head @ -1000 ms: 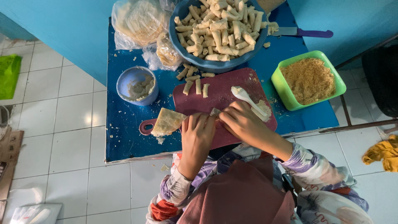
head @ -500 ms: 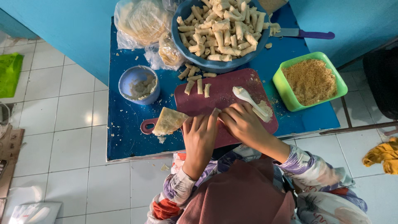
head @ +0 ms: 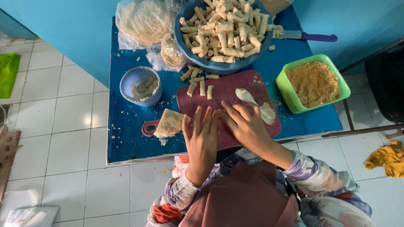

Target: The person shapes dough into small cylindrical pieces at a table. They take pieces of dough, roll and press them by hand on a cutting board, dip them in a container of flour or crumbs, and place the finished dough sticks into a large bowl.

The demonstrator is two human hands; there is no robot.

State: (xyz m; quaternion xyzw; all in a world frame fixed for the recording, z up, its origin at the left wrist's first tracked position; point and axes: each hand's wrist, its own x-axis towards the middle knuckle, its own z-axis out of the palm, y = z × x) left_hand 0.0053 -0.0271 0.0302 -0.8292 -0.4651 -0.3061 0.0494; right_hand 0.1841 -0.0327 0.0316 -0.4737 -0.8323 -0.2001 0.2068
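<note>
Both hands, left hand (head: 202, 136) and right hand (head: 244, 126), lie with fingers spread flat on the dark red plastic cutting board (head: 229, 90), apparently rolling a piece hidden beneath them. Neither grasps anything visibly. The next move probably calls for even forward pressure, toward the three finished pale rolls (head: 200, 88) just beyond the fingertips.

Clear plastic bag of round pale wrappers (head: 145, 21): far left corner of the blue table (head: 126, 138), crumpled and open. Smaller clear plastic bag of wrappers (head: 171, 52): just beside it, touching the blue bowl (head: 198, 61).

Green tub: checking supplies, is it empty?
No, the green tub is filled with golden-brown crumbs.
</note>
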